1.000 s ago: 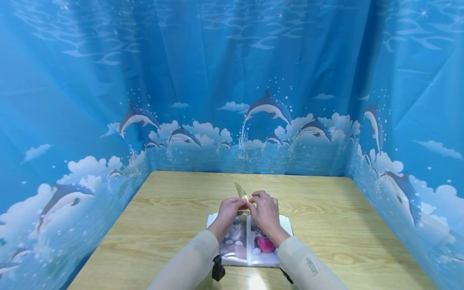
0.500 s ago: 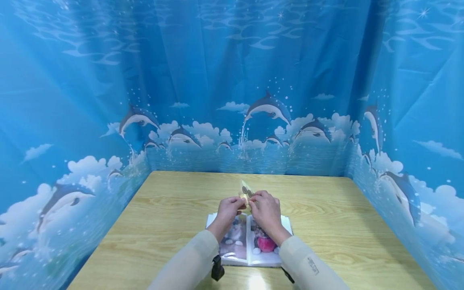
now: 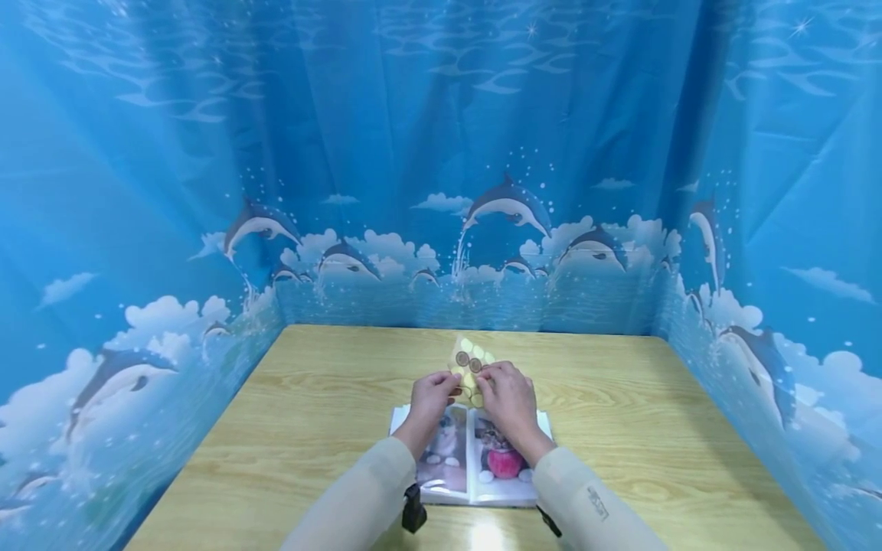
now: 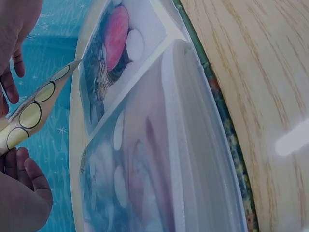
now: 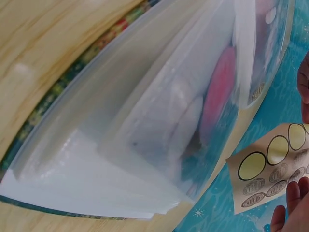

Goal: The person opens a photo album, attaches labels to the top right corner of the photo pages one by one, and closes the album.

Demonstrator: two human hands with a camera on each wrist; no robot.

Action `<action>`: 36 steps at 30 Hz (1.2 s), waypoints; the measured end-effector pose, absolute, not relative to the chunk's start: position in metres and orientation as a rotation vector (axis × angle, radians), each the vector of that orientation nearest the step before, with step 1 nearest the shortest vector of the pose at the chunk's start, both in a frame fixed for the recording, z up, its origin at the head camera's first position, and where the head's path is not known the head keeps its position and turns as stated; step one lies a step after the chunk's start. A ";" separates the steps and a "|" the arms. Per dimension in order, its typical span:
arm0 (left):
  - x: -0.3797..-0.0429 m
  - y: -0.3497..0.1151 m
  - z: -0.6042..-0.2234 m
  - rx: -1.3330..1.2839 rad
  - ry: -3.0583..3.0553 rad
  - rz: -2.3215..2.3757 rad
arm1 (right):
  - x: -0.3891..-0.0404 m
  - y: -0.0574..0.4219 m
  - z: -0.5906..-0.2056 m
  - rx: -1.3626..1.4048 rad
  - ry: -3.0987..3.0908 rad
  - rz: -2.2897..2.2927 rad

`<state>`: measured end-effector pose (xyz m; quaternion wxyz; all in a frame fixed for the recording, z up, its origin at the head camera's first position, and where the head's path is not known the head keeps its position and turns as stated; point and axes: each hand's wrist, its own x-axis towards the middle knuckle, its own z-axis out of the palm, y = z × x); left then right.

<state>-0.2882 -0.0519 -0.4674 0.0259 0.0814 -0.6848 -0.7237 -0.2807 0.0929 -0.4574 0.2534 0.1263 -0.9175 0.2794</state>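
Observation:
Both hands hold a small sheet of round stickers (image 3: 471, 348) above the far edge of an open photo album (image 3: 471, 490). Yellow circles and brown printed round stickers show on the sheet's face (image 5: 277, 151). My left hand (image 3: 430, 394) pinches the sheet's left side between thumb and fingers. At its right side, the fingertips of my right hand (image 3: 508, 394) pinch the sheet near a brown sticker; whether that sticker is lifting cannot be told. A round printed mark like those stickers (image 5: 258, 91) lies at the left page's far edge.
The album lies on a wood-grain table (image 3: 310, 398), with photos in clear sleeves on both pages, one showing a red object (image 3: 504, 463). A blue dolphin-print curtain (image 3: 413, 153) surrounds the table's back and sides.
The sticker sheet has turned from nearly edge-on to facing the head camera, so its circles now show. Both hands stay over the album's far edge with little movement.

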 end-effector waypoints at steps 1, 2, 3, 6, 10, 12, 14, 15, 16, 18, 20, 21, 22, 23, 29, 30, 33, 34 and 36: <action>-0.289 -0.052 -0.468 0.251 -2.115 -2.240 | -0.281 0.094 -0.458 0.336 -2.493 0.775; -0.290 -0.052 -0.469 0.253 -2.114 -2.243 | -0.282 0.095 -0.458 0.329 -2.493 0.791; -0.290 -0.052 -0.469 0.255 -2.111 -2.246 | -0.282 0.095 -0.458 0.323 -2.492 0.805; -0.292 -0.053 -0.469 0.247 -2.104 -2.253 | -0.283 0.098 -0.459 0.302 -2.493 0.856; -0.294 -0.053 -0.469 0.237 -2.075 -2.275 | -0.283 0.101 -0.458 0.279 -2.475 0.904; -0.295 -0.053 -0.469 0.238 -2.056 -2.290 | -0.283 0.104 -0.458 0.275 -2.465 0.907; -0.296 -0.053 -0.469 0.251 -2.048 -2.298 | -0.284 0.107 -0.458 0.267 -2.467 0.914; -0.297 -0.053 -0.470 0.255 -2.046 -2.297 | -0.284 0.108 -0.458 0.266 -2.467 0.915; -0.298 -0.053 -0.470 0.264 -2.042 -2.296 | -0.284 0.109 -0.459 0.264 -2.466 0.919; -0.300 -0.054 -0.471 0.284 -2.031 -2.298 | -0.284 0.112 -0.459 0.258 -2.468 0.931; -0.303 -0.055 -0.473 0.300 -2.010 -2.302 | -0.284 0.115 -0.460 0.248 -2.472 0.939; -0.304 -0.056 -0.474 0.311 -1.998 -2.307 | -0.284 0.116 -0.460 0.240 -2.477 0.941; -0.306 -0.056 -0.475 0.322 -1.982 -2.315 | -0.284 0.117 -0.461 0.232 -2.482 0.942; -0.307 -0.057 -0.475 0.332 -1.968 -2.325 | -0.284 0.119 -0.462 0.220 -2.489 0.941; -0.317 -0.060 -0.479 0.400 -1.865 -2.369 | -0.282 0.131 -0.463 0.146 -2.515 0.953; -0.318 -0.061 -0.479 0.413 -1.849 -2.371 | -0.282 0.133 -0.463 0.134 -2.517 0.956; -0.321 -0.064 -0.481 0.449 -1.832 -2.357 | -0.282 0.140 -0.466 0.110 -2.528 0.961; -0.322 -0.065 -0.481 0.464 -1.830 -2.353 | -0.282 0.142 -0.467 0.104 -2.530 0.960; -0.322 -0.067 -0.481 0.481 -1.832 -2.340 | -0.282 0.146 -0.469 0.096 -2.530 0.959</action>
